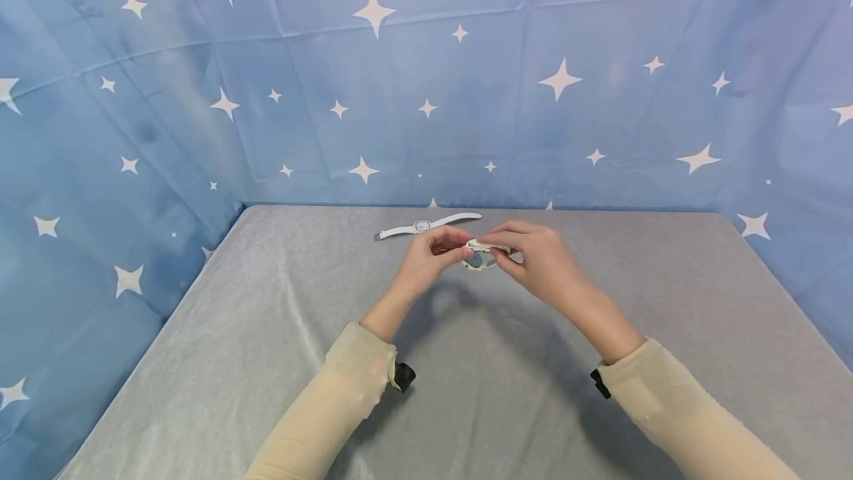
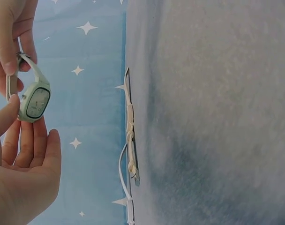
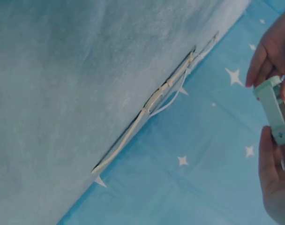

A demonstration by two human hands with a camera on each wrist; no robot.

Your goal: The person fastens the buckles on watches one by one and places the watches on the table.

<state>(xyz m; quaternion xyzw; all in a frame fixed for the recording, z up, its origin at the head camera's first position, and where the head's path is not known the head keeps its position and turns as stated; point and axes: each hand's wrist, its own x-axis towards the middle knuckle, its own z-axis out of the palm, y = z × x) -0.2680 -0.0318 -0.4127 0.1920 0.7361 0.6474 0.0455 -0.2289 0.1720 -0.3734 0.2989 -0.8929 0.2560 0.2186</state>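
Note:
Between both hands, above the table, is a pale green wristwatch [image 2: 38, 101] with a rectangular face. Its strap bends round in a loop. The left hand [image 1: 429, 258] pinches the watch by its case, thumb on one side and fingers beneath. Opposite it, the right hand [image 1: 536, 254] pinches the strap, and the fingers hide part of it. In the right wrist view the band of the watch [image 3: 272, 108] shows side-on between the two hands. Behind the left hand, a white wristwatch [image 1: 422, 226] lies stretched out on the table.
A grey cloth covers the table [image 1: 280, 361], which meets a blue star-patterned curtain [image 1: 466, 132] at its back edge. Both wrist views show a cream watch [image 2: 130, 122] lying near that edge, with a white strap [image 2: 121, 168] curving beside it.

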